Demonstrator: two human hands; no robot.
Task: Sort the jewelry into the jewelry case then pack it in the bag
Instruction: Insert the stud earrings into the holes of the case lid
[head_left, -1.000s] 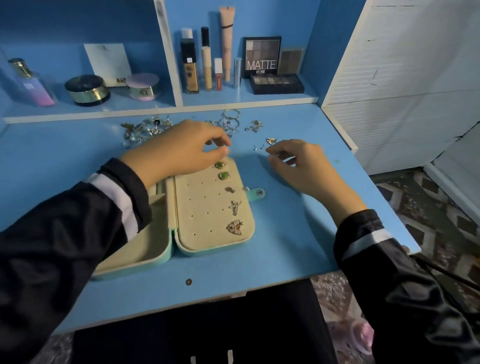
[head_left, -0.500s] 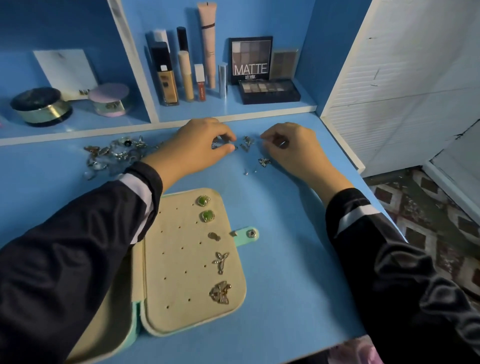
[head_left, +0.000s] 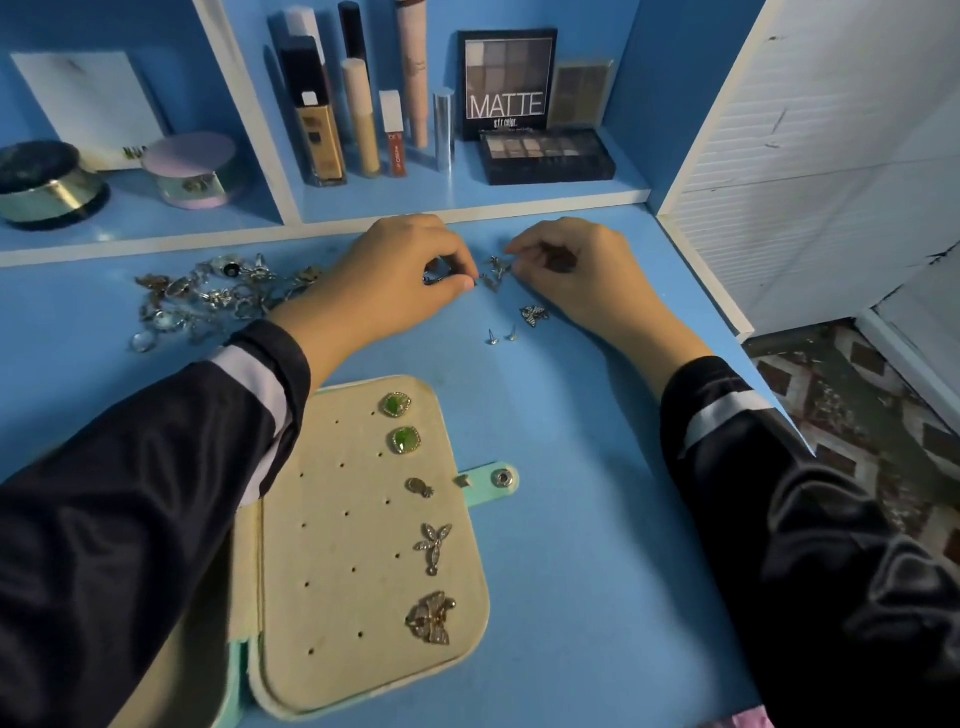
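The open jewelry case (head_left: 332, 613) lies near me, its cream earring panel facing up. Two green earrings (head_left: 399, 423) and three gold-toned ones (head_left: 431, 551) are pinned down its right column. My left hand (head_left: 384, 291) rests beyond the case, thumb and fingers pinched on a small silver piece. My right hand (head_left: 582, 275) is curled beside it, fingertips closed around a small dark piece. Tiny loose earrings (head_left: 496, 270) lie between the hands. A winged earring (head_left: 533, 315) and two studs (head_left: 501, 335) sit just in front of them. No bag is in view.
A tangled pile of rings and jewelry (head_left: 208, 296) lies on the blue desk (head_left: 597, 519) to the left. On the shelf behind stand cosmetic tubes (head_left: 358, 114), eyeshadow palettes (head_left: 545, 156) and round jars (head_left: 189, 169). The desk's right edge drops to a patterned floor (head_left: 857, 395).
Both hands have moved away from the case to the loose small pieces by the shelf. The left hand now pinches one of them.
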